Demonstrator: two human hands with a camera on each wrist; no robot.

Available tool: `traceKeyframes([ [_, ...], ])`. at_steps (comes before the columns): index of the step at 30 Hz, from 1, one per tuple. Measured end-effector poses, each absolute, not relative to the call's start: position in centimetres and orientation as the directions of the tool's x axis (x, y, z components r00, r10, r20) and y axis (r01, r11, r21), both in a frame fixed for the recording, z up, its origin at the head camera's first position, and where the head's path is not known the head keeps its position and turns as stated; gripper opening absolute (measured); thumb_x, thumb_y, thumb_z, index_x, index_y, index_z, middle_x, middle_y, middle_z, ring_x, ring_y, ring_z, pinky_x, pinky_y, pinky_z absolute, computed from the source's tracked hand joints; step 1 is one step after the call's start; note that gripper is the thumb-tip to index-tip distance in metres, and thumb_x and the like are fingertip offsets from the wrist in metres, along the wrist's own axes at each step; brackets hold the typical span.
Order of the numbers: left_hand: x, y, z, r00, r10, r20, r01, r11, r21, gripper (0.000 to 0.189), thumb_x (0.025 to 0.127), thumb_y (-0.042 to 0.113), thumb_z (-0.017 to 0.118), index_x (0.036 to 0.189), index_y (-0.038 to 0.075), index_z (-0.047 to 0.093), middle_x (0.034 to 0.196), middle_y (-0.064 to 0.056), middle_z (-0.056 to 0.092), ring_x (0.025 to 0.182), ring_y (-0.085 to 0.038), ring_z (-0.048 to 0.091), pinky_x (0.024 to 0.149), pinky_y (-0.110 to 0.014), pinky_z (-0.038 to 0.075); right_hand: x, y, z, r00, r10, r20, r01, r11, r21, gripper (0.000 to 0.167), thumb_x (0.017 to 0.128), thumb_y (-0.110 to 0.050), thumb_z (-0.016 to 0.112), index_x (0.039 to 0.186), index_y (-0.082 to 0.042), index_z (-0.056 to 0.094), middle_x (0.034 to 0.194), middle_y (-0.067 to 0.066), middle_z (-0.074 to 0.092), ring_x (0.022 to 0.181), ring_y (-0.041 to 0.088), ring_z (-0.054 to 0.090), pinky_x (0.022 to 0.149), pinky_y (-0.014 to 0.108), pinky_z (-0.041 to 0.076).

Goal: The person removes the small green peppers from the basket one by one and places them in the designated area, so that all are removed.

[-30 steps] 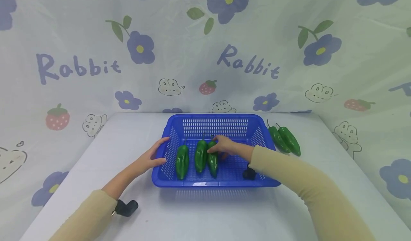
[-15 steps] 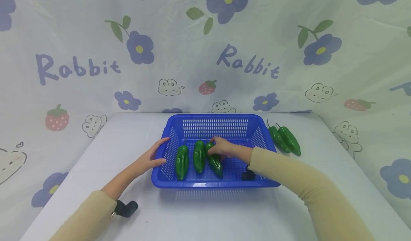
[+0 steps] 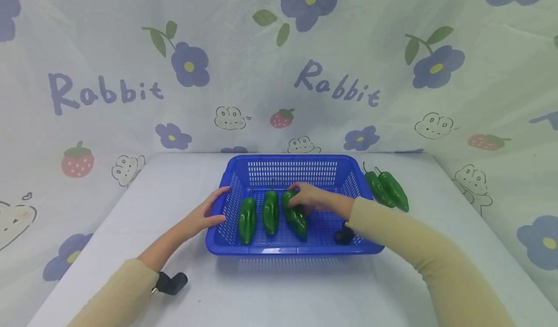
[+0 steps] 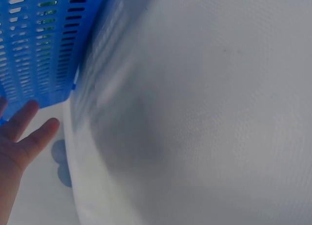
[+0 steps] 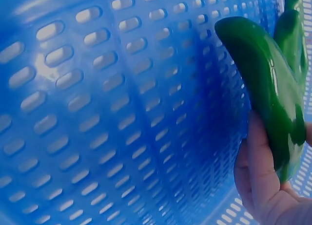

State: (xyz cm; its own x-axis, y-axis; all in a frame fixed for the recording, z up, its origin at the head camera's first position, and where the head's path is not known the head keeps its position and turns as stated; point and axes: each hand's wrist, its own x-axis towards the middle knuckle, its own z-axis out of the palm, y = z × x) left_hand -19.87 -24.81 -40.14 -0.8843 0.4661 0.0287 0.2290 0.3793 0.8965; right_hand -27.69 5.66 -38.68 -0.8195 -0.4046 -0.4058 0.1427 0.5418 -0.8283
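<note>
the left hand is resting at the blue basket rim at nine o'clock, fingers spread, gripping nothing. inside, the first pepper and second pepper are lying apart, stems toward twelve. near the basket's centre, the right hand is pinching the third pepper by its stem end, thumb and fingers closed on it. this is seeming like the setting-in-line step; the next move is probably calling for straightening it, then easing the grip. it is looking glossy, dark green and tapering, its tip pointing toward five o'clock. outside, between two and three o'clock, two loose peppers are lying close together.
</note>
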Motion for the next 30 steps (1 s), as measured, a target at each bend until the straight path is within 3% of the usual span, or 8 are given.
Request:
traceKeyframes([
  [11, -19.8, -24.8, -40.1, -0.886, 0.463, 0.03, 0.232, 0.388, 0.892, 0.073, 0.089, 0.019, 0.053, 0.146, 0.012, 0.009, 0.147, -0.029, 0.006, 0.128, -0.054, 0.021, 0.094, -0.062, 0.035, -27.6, 7.2, -36.2, -0.811, -0.461, -0.36, 0.139, 0.447, -0.884, 0.063, 0.077, -0.003, 0.062, 0.134, -0.004, 0.037, 0.119, 0.021, 0.049, 0.1, 0.034, 0.058, 0.074, 0.045, 0.054],
  [21, -19.8, -24.8, -40.0, -0.886, 0.462, 0.022, 0.224, 0.387, 0.894, 0.072, 0.089, 0.018, 0.052, 0.146, 0.014, 0.009, 0.148, -0.028, 0.005, 0.129, -0.054, 0.021, 0.094, -0.063, 0.034, -28.1, 9.3, -33.9, -0.825, -0.484, -0.292, 0.121, 0.354, -0.927, 0.064, 0.081, -0.002, 0.059, 0.138, -0.005, 0.031, 0.123, 0.022, 0.046, 0.108, 0.034, 0.053, 0.075, 0.044, 0.054],
  [30, -19.7, -24.8, -40.0, -0.889, 0.458, 0.019, 0.222, 0.393, 0.892, 0.072, 0.089, 0.019, 0.052, 0.147, 0.014, 0.009, 0.148, -0.028, 0.005, 0.129, -0.054, 0.02, 0.094, -0.063, 0.034, -27.9, 11.5, -31.4, -0.825, -0.52, -0.222, 0.077, 0.285, -0.955, 0.066, 0.083, -0.003, 0.057, 0.141, -0.005, 0.026, 0.128, 0.023, 0.042, 0.099, 0.027, 0.056, 0.074, 0.042, 0.054],
])
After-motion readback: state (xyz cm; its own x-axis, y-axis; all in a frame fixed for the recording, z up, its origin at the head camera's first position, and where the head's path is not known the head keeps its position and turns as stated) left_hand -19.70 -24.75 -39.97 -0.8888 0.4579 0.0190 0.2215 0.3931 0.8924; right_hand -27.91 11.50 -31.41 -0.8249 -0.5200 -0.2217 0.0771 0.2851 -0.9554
